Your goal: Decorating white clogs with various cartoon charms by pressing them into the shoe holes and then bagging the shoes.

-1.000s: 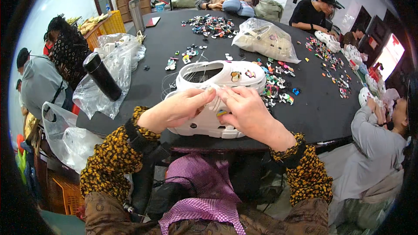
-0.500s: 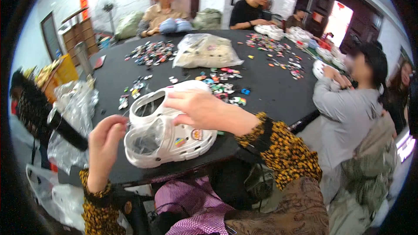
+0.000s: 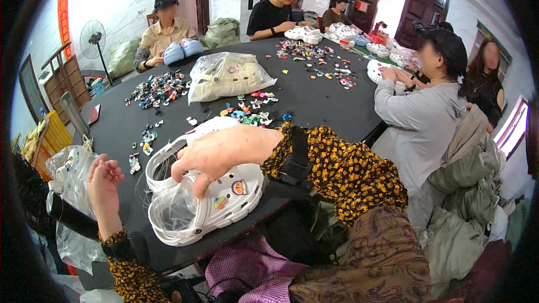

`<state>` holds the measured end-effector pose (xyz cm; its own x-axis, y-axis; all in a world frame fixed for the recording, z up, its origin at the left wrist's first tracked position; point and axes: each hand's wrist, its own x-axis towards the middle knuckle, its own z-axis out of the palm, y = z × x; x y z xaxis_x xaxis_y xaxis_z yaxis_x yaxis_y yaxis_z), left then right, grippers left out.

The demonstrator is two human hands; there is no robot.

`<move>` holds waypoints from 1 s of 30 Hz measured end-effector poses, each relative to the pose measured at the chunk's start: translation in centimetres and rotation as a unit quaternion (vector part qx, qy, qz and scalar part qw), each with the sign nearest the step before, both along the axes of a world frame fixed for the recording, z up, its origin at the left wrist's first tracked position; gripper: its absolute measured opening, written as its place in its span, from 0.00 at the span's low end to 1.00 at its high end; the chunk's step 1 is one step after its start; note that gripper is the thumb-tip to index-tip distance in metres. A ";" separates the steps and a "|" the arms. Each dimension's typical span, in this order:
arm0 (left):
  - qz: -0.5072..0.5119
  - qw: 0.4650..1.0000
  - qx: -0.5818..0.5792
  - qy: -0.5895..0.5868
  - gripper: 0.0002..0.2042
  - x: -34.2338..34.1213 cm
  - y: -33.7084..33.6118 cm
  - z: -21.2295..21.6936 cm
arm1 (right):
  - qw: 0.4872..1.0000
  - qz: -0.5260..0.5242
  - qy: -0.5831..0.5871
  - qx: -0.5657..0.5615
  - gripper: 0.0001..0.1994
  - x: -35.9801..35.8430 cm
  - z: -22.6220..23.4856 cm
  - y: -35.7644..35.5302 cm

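In front of me a pair of white clogs lies side by side on the black table: the near clog [image 3: 247, 193] and the far clog [image 3: 161, 164]. A rainbow charm [image 3: 220, 203] and a round red charm [image 3: 239, 187] sit on the near one. Crumpled clear plastic [image 3: 178, 205] fills its foot opening. My right hand [image 3: 224, 148] reaches over both clogs, fingers bent downward and thumb apart; whether it touches the plastic I cannot tell. Raised to the left of the clogs, my left hand [image 3: 105, 182] has loosely curled, parted fingers with nothing visible in them.
Loose colourful charms [image 3: 160, 90] lie in piles across the black table [image 3: 320, 104]. Beyond the clogs rests a clear bag of beige clogs [image 3: 230, 76]. Clear plastic bags [image 3: 78, 207] hang at the left edge. Several people sit around, one in grey [image 3: 415, 112] at right.
My left hand has moved left and away from the clogs, its fingers opening from a pinch. The right hand remains over them. The whole view has shifted, so everything sits further left.
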<state>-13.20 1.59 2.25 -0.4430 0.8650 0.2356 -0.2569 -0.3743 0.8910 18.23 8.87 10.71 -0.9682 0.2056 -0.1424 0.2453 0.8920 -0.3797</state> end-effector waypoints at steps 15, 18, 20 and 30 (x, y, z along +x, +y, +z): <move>0.009 0.989 -0.148 0.009 0.08 0.2 1.6 -6.2 | 0.999 0.018 -0.021 -0.043 0.21 -0.9 0.0 0.6; 0.003 0.988 -0.155 0.009 0.08 0.5 1.6 -6.0 | 0.996 0.056 -0.048 -0.051 0.24 -0.9 -0.1 0.5; -0.001 0.988 -0.156 0.005 0.08 0.6 1.6 -6.0 | 0.997 0.063 -0.043 -0.005 0.28 -0.9 -0.2 0.4; -0.006 0.987 -0.159 0.013 0.08 0.7 1.0 -5.7 | 0.993 0.030 -0.104 0.036 0.28 -1.5 0.4 -0.9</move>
